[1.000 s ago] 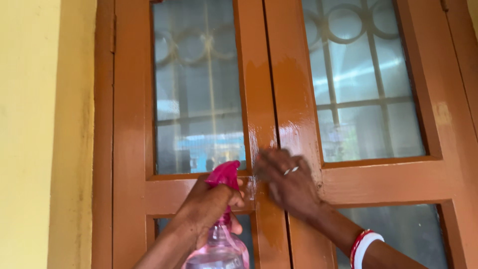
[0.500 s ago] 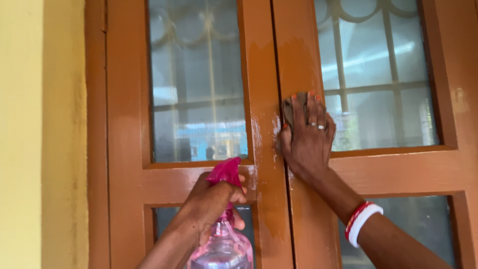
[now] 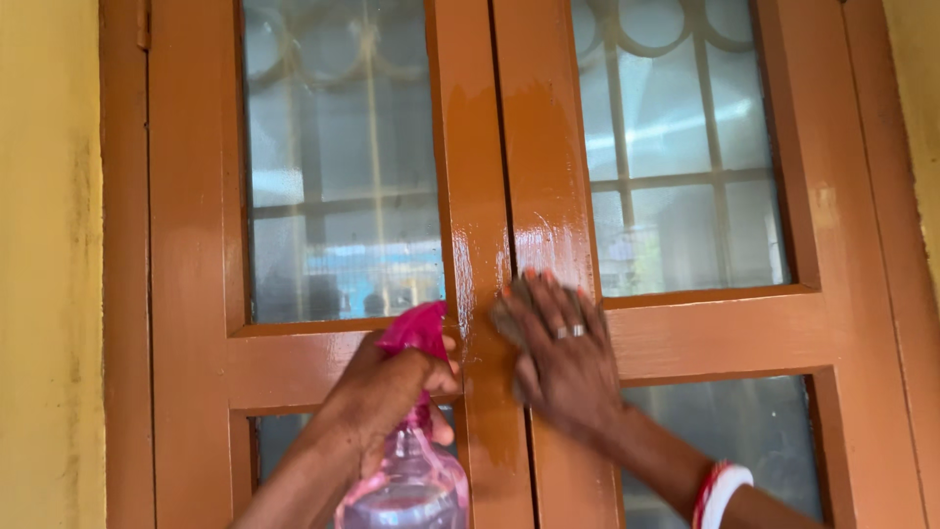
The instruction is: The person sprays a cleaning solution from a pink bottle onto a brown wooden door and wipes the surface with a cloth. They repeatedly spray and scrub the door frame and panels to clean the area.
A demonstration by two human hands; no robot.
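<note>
Cloth (image 3: 504, 318) under right hand (image 3: 563, 358) — bottle (image 3: 406, 480) left

Yellow wall (image 3: 49, 294), patterned window grille (image 3: 676, 127)

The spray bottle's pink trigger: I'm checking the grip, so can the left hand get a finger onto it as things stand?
Probably yes. The left hand is already wrapped around the neck of the spray bottle, right under the pink trigger head, and nothing lies between them.
</note>
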